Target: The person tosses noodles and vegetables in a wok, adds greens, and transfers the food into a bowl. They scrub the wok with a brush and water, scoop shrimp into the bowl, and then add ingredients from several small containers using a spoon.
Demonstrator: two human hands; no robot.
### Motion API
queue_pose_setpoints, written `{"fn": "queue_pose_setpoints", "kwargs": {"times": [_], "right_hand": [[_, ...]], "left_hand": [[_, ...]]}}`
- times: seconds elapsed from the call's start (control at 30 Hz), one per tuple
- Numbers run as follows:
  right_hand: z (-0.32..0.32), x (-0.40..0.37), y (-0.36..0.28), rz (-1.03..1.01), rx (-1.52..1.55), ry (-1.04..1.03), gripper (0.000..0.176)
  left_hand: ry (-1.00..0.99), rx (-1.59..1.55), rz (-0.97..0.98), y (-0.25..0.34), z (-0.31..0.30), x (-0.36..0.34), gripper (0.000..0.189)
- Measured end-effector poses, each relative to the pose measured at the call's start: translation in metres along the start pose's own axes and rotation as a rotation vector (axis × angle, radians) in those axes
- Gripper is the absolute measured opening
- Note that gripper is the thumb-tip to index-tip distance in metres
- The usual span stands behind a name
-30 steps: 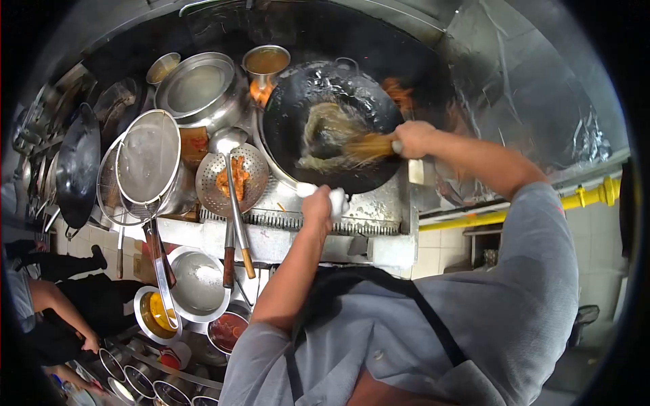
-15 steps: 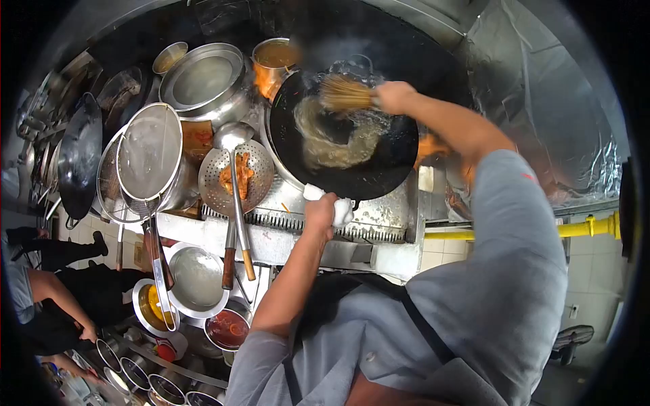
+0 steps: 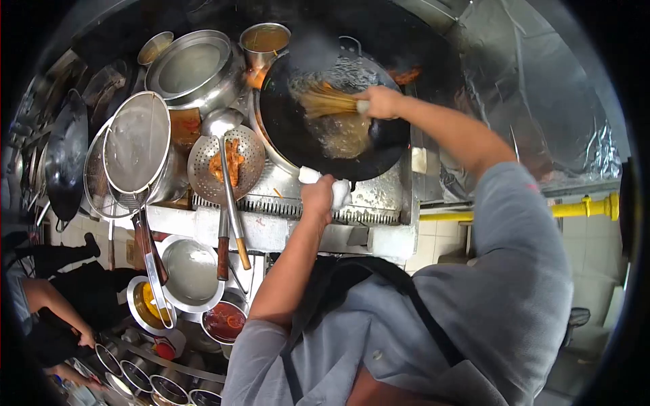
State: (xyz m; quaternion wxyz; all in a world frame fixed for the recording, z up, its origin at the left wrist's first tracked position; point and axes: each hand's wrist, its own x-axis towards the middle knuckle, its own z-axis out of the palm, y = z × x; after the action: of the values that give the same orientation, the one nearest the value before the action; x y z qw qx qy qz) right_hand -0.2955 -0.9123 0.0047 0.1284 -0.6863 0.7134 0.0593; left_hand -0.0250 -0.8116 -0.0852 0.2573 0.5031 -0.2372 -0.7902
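Note:
My right hand (image 3: pixel 382 103) grips the bound end of a bamboo wok brush (image 3: pixel 326 101), its bristles down in the cloudy water of a large black wok (image 3: pixel 389 145). At the wok's near edge, my left hand (image 3: pixel 319 198) is closed around a folded white cloth (image 3: pixel 340 194) that covers the wok's handle. The wok sits tilted over a burner, with steam above it and flames beside it. To its left, a perforated skimmer (image 3: pixel 252 169) holds browned food (image 3: pixel 229 162), and a steel ladle (image 3: pixel 222 122) lies across it.
Mesh strainers (image 3: pixel 137 139) and a steel pot (image 3: pixel 193 68) stand left. A pot of brownish liquid (image 3: pixel 264 39) is behind, near flame. Bowls of water (image 3: pixel 193 271) and red sauce (image 3: pixel 225 321) sit nearer. A yellow pipe (image 3: pixel 582 207) runs right. Another person's arm (image 3: pixel 61 308) is lower left.
My right hand has swept the brush left and slightly down in the wok, and the water has shifted. The wok tilts more, and flame now shows at its far right. My left hand keeps its grip.

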Motion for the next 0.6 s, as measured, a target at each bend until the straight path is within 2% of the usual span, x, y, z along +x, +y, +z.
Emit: {"fn": "queue_pose_setpoints", "kwargs": {"times": [0.07, 0.13, 0.2, 0.27, 0.33, 0.4, 0.47, 0.5, 0.53, 0.6], "right_hand": [[-0.043, -0.038, -0.010, -0.002, -0.259, -0.248, 0.047], [-0.046, -0.001, 0.016, 0.209, -0.362, -0.226, 0.047], [-0.040, 0.042, -0.007, 0.253, -0.116, -0.154, 0.052], [0.002, 0.017, -0.064, 0.366, 0.534, -0.012, 0.062], [0.037, -0.006, -0.095, 0.391, 0.743, -0.034, 0.070], [0.016, -0.052, -0.118, 0.385, 0.891, -0.209, 0.069], [-0.011, -0.081, -0.127, 0.452, 0.887, -0.396, 0.064], [-0.008, -0.079, -0.126, 0.385, 0.757, -0.272, 0.053], [0.006, -0.049, -0.111, 0.376, 0.752, -0.274, 0.053], [0.029, 0.039, -0.064, 0.275, 0.550, -0.357, 0.039]], "left_hand": [[-0.008, -0.014, 0.001, -0.005, -0.003, -0.001, 0.020], [-0.005, -0.058, 0.037, 0.001, 0.003, 0.002, 0.019], [0.011, -0.038, 0.049, 0.001, 0.002, -0.002, 0.018], [0.002, -0.053, 0.010, -0.002, -0.001, 0.004, 0.022], [-0.058, -0.114, -0.042, -0.001, 0.002, 0.006, 0.019], [-0.093, -0.076, -0.045, -0.003, 0.000, 0.008, 0.023], [-0.177, -0.227, -0.068, -0.010, -0.001, 0.015, 0.029], [-0.218, -0.276, -0.118, 0.004, 0.001, -0.002, 0.035], [-0.205, -0.311, -0.166, 0.004, 0.000, -0.002, 0.035], [-0.175, -0.210, -0.129, -0.005, -0.001, 0.000, 0.033]]}}
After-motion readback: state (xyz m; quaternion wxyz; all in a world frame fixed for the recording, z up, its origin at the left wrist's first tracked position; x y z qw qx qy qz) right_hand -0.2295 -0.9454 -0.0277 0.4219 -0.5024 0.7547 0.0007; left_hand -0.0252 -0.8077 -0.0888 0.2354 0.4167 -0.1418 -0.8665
